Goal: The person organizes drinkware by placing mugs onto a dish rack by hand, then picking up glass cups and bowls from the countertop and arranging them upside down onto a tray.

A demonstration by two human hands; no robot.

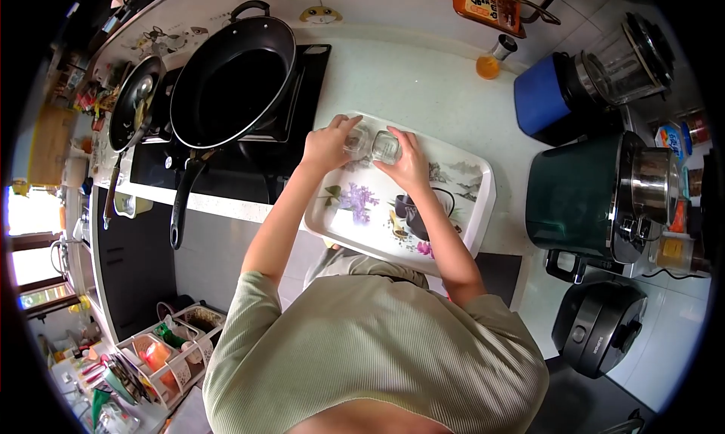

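My left hand is closed around a clear glass over the far left part of a white tray. Close beside it, my right hand grips a second clear glass by its right side. The two glasses are side by side with a narrow gap between them. Purple flowers, a dark teapot and a grey landscape are printed on the tray. Its near edge lies by my body.
On the left, a large black wok and a smaller pan sit on the black stove. A spice jar stands at the back. To the right are a blue blender, a green appliance and a black cooker.
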